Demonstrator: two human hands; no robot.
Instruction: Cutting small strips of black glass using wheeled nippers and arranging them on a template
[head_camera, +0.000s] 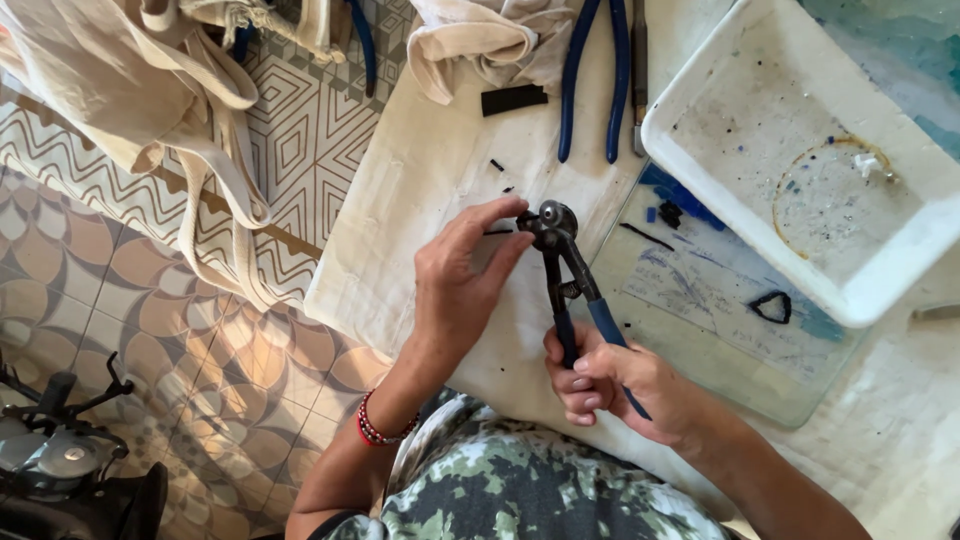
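No packages, labels, signs or screens show anywhere in this view.

White tray, blue pliers, cloth bags, black strip on bench, patterned floor tiles

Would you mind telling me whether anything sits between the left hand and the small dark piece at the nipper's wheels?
Nothing visible does. The left hand has its fingertips already at the small dark piece, right beside the wheeled nipper that the right hand grips by its blue handles.
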